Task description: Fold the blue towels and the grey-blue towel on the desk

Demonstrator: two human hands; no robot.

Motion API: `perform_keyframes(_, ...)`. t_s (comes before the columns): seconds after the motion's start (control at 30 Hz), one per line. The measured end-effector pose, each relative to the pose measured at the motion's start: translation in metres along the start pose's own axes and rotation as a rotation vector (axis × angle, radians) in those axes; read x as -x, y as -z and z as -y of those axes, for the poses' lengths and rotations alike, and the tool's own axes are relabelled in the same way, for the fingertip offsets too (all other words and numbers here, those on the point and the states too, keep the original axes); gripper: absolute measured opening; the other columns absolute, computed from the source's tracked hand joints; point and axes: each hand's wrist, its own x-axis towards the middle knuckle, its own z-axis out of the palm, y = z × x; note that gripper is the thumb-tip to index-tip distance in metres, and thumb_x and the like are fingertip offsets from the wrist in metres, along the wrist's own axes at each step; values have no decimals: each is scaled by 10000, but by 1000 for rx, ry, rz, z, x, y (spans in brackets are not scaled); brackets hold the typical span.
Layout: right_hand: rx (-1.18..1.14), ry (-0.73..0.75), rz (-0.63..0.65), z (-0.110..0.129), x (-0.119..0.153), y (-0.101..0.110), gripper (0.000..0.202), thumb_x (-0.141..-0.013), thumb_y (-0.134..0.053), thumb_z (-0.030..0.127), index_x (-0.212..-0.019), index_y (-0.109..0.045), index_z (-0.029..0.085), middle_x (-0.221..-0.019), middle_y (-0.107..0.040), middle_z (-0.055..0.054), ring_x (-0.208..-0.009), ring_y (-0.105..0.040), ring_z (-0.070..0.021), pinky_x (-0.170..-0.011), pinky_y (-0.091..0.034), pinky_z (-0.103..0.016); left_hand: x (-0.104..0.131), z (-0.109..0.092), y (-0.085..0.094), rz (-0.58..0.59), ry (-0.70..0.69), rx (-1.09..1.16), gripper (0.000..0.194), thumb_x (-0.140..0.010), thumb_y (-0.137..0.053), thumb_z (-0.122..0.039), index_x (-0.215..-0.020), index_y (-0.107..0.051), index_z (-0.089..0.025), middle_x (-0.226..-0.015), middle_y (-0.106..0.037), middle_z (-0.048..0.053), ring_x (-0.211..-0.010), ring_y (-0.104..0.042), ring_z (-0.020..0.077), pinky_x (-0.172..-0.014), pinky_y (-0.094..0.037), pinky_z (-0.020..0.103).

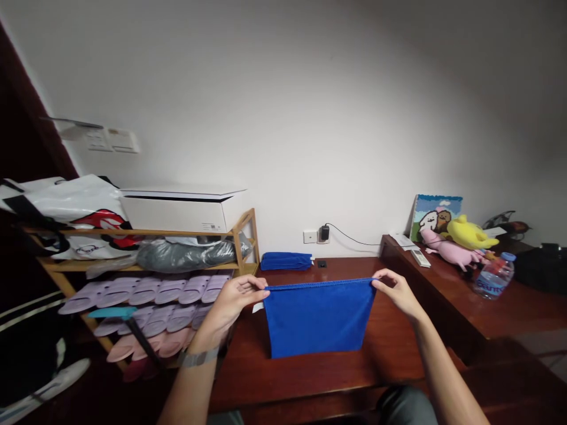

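Note:
A blue cloth (319, 320) with a stitched edge hangs between my two hands over the brown wooden table (283, 378). My left hand (241, 298) pinches its upper left corner, where a small white tag sticks out. At the upper right corner, my right hand (396, 290) grips the cloth between thumb and fingers. The top edge is stretched nearly straight, and the lower edge hangs close to the tabletop. Farther back on the table, near the wall, lies a folded blue cloth stack (286, 261).
To the left, a wooden rack (248, 236) holds several slippers (159, 290) and a white box (175, 212). On the right, a higher brown surface (460, 301) carries plush toys (470, 233), a plastic bottle (495, 277) and a remote (420, 258). A black charger (325, 233) is plugged into the wall.

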Motion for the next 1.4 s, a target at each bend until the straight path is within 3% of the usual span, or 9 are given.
perform_keyframes(0.33,32,18,-85,20,30,6,531,-787,-872,746,-784,-724,236,-783,-746,-42,-750,-669,-209,-699,-566,-319,12,10,4,140,-45,317,348,-695,-1021,-340,-809,-729,-189,-836,-748,26,-726,-673,127,-666,-535,232)
perform_keyframes(0.53,18,0,-135,12,35,5,520,-818,-858,736,-801,-726,233,-784,-726,-39,-743,-647,-200,-682,-543,-307,15,25,3,22,-63,276,320,-712,-1006,-369,-860,-768,-214,-907,-768,39,-807,-695,156,-715,-554,252)
perform_keyframes(0.77,88,-162,-82,-89,-33,-38,629,-767,-805,821,-872,-755,203,-829,-771,-66,-789,-695,-228,-722,-574,-338,-77,139,-3,-51,-29,-177,480,-767,-854,-627,-946,-775,-188,-917,-827,89,-878,-777,238,-804,-626,352)
perform_keyframes(0.93,338,-278,-180,-156,-69,-97,581,-925,-610,723,-1050,-799,187,-1123,-824,-181,-1109,-759,-337,-1043,-586,-484,-115,213,-30,-141,-69,-442,431,-912,-644,-586,-1013,-800,-196,-1174,-838,190,-1185,-763,359,-1115,-572,587)
perform_keyframes(1.0,385,-302,-213,-173,-51,-125,565,-991,-529,619,-1180,-799,160,-1269,-793,-226,-1263,-716,-374,-1170,-511,-543,-106,236,-47,-120,-113,-530,399,-950,-592,-537,-1001,-819,-214,-1273,-820,195,-1295,-722,373,-1219,-495,621)
perform_keyframes(1.1,587,-327,-165,-200,8,-170,598,-1059,-401,490,-1398,-743,135,-1505,-696,-226,-1454,-613,-368,-1263,-437,-524,-74,272,-73,-5,-188,-610,365,-977,-580,-480,-1029,-852,-241,-1354,-809,154,-1365,-696,345,-1268,-474,575)
perform_keyframes(1.23,924,-432,40,-233,95,-224,691,-1103,-363,511,-1675,-514,156,-1776,-414,-153,-1667,-336,-386,-1347,-293,-595,-35,321,-84,237,-329,-943,474,-1055,-517,-479,-1409,-764,-283,-1585,-686,97,-1505,-600,307,-1282,-462,549)
perform_keyframes(1.33,982,-452,121,-244,123,-238,733,-1113,-369,546,-1746,-373,177,-1826,-279,-115,-1713,-197,-370,-1379,-190,-616,-23,346,-75,298,-323,-1185,551,-1100,-447,-514,-1600,-595,-338,-1702,-565,90,-1576,-522,317,-1274,-457,559)
perform_keyframes(1.4,978,-401,176,-245,117,-230,731,-1122,-351,558,-1764,-318,210,-1837,-234,-80,-1722,-159,-341,-1394,-149,-592,-17,353,-70,257,-254,-1244,565,-1109,-419,-517,-1627,-558,-339,-1724,-533,106,-1595,-496,335,-1276,-442,579)
